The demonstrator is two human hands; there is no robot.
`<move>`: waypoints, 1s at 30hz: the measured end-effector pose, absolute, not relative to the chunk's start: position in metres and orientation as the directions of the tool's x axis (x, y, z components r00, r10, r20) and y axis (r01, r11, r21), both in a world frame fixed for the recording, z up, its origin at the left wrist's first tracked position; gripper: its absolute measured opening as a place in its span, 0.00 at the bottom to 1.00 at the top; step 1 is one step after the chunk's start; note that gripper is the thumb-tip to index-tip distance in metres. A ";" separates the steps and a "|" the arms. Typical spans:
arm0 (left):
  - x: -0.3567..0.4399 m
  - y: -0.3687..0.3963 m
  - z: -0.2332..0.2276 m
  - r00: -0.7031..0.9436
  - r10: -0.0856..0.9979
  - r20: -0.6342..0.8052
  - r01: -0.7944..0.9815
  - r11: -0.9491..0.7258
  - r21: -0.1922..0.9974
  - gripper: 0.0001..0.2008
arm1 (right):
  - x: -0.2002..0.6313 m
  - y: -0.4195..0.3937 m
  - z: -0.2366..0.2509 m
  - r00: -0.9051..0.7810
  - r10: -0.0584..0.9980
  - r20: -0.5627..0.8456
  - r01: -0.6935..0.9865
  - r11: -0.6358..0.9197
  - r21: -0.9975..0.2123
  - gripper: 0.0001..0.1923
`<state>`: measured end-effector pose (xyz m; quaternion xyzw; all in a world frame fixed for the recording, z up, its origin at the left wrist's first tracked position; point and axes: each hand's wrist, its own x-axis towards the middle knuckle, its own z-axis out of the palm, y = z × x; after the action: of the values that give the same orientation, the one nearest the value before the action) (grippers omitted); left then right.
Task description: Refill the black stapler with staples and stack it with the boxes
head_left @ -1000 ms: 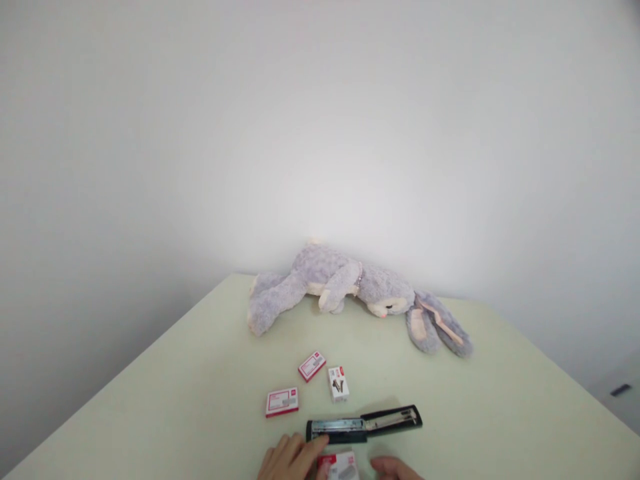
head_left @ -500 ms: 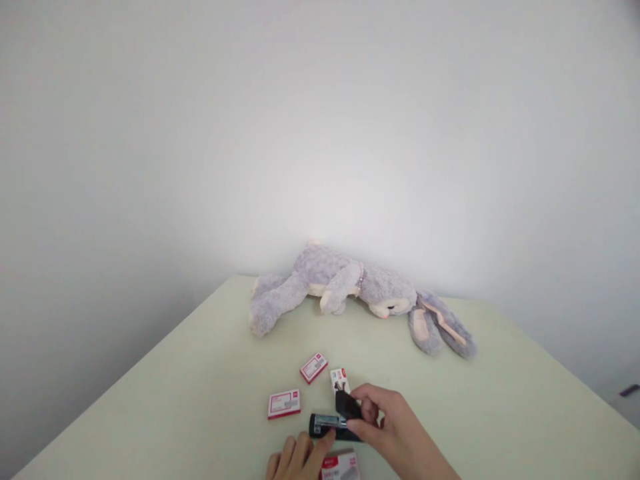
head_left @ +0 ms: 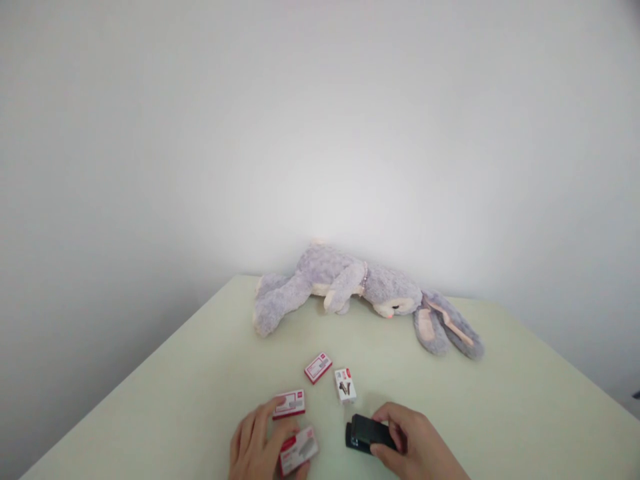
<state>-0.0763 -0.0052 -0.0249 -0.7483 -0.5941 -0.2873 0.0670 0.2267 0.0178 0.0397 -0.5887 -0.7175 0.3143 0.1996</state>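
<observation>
Two hands work at the near edge: the left hand has its fingers around a small red-and-white box, the right hand grips a black stapler, folded shut, best kept flat on the surface. Beyond the fingers lie three more boxes and a grey plush rabbit.

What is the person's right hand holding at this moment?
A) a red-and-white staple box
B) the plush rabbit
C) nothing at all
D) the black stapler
D: the right hand has its grip closed around the black stapler on the table, while the left hand rests on a red-and-white staple box and the plush rabbit lies untouched at the far edge.
</observation>
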 end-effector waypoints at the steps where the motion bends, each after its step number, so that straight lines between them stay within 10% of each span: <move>1: -0.086 0.002 -0.020 0.163 0.871 0.464 0.900 -0.323 0.291 0.13 | 0.231 0.016 0.038 -0.219 0.972 -0.092 0.715 0.095 -0.693 0.10; 6: -0.097 0.029 -0.004 0.230 0.943 0.240 0.791 -0.325 0.518 0.15 | 0.239 0.011 0.031 -0.181 0.979 -0.097 0.674 0.052 -0.737 0.10; 18: -0.023 0.040 0.006 0.136 0.953 0.271 0.904 -0.231 0.360 0.27 | 0.224 0.016 0.025 0.249 0.967 0.046 0.731 -0.157 -0.664 0.12; 30: 0.016 0.028 -0.034 -0.004 0.936 0.351 0.933 -0.122 0.337 0.28 | 0.174 0.031 -0.009 0.115 0.990 0.083 0.542 0.007 -0.840 0.17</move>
<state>0.0155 0.0277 -0.0339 -0.7057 -0.6624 -0.2515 -0.0029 0.1742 0.0310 -0.0087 -0.6410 -0.5974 0.2923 0.3830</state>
